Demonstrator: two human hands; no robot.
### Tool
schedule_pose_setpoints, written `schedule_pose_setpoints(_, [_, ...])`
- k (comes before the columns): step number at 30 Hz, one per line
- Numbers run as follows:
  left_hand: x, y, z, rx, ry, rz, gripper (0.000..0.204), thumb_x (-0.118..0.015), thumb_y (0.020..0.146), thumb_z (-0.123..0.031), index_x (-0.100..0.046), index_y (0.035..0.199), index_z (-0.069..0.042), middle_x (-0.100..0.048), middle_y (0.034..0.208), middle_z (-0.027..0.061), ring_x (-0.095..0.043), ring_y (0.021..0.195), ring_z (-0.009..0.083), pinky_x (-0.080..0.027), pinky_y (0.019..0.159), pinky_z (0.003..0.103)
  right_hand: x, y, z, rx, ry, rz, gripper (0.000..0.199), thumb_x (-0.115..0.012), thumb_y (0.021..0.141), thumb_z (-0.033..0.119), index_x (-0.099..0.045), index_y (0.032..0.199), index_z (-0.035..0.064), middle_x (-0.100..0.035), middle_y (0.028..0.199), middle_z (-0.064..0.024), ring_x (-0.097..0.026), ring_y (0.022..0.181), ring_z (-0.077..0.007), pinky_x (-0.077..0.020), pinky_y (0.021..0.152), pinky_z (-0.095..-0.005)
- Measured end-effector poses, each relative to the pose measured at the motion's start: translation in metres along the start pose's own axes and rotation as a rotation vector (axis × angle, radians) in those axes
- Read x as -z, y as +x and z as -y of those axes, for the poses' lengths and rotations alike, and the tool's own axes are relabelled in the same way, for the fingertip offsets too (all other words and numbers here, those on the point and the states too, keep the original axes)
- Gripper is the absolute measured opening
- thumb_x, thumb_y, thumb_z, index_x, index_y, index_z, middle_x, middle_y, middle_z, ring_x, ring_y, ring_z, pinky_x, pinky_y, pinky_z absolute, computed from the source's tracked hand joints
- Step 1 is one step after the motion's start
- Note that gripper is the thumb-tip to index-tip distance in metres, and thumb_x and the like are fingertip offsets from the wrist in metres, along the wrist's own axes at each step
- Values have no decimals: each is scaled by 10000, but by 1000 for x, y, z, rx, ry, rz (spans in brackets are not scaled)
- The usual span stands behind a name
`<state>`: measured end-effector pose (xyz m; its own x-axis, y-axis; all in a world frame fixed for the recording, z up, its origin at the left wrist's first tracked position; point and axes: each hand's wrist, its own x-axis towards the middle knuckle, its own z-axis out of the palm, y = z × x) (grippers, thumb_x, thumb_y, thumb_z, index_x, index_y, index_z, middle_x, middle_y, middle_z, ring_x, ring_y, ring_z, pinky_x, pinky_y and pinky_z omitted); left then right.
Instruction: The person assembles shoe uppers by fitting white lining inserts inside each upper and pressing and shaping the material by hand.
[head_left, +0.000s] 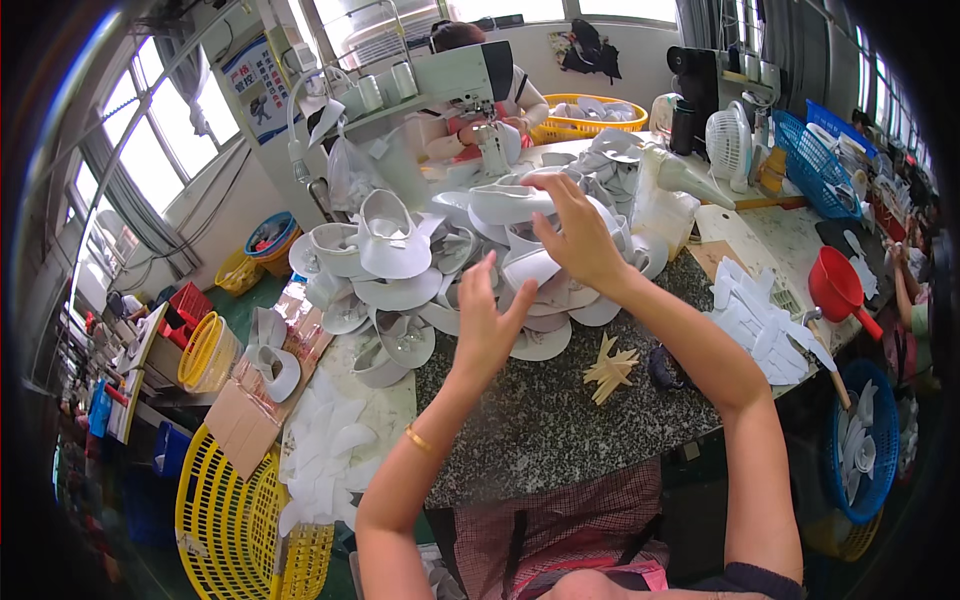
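White shoe uppers (pixel 393 245) lie heaped on the far part of the speckled dark tabletop (pixel 510 420). My left hand (pixel 487 325) hovers at the near side of the heap, fingers upright and thumb apart, holding nothing. Farther back and to the right, my right hand (pixel 582 240) reaches over the heap with curved, spread fingers. One white upper (pixel 508 205) sits right by its fingertips; whether they touch is unclear. Another pale upper (pixel 530 267) lies between both hands.
Sewing machine (pixel 430 100) behind the heap, with a person beyond it. Yellowish strips (pixel 609 370) and white cut pieces (pixel 760 325) lie at right, near a hammer (pixel 832 365) and red scoop (pixel 838 285). More pieces (pixel 325 440) lie left, above a yellow basket (pixel 225 520).
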<state>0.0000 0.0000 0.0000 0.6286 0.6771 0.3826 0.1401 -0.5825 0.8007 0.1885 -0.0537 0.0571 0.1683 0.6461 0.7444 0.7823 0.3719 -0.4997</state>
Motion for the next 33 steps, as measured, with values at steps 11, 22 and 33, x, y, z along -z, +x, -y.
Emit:
schedule_pose_setpoints(11, [-34, 26, 8, -325, 494, -20, 718, -742, 872, -334, -451, 1505, -161, -396, 1581, 129, -442, 1405, 353, -404, 1068, 578, 5, 95, -25, 63, 289, -645, 281, -725, 893, 165, -567, 1075, 22, -648, 913, -144, -646, 859, -278, -499, 788, -368])
schedule_pose_setpoints(22, [41, -155, -7, -130, 474, 312, 480, -727, 887, -199, -592, 1305, -5, -535, 1437, 201, -489, 1351, 383, -409, 1054, 538, -17, -90, 116, -13, -10, 640, 304, -793, 811, 184, -572, 929, 12, -646, 798, -144, -670, 726, -361, -530, 645, -428])
schedule_pose_setpoints(33, [218, -253, 78, 374, 455, -226, 219, -699, 880, -86, -725, 1076, 8, -738, 980, 186, -712, 915, 341, -560, 857, 391, -146, -84, 135, 147, -451, 785, 451, -651, 958, 476, -628, 867, 35, -678, 790, -132, -715, 705, -326, -565, 600, -404])
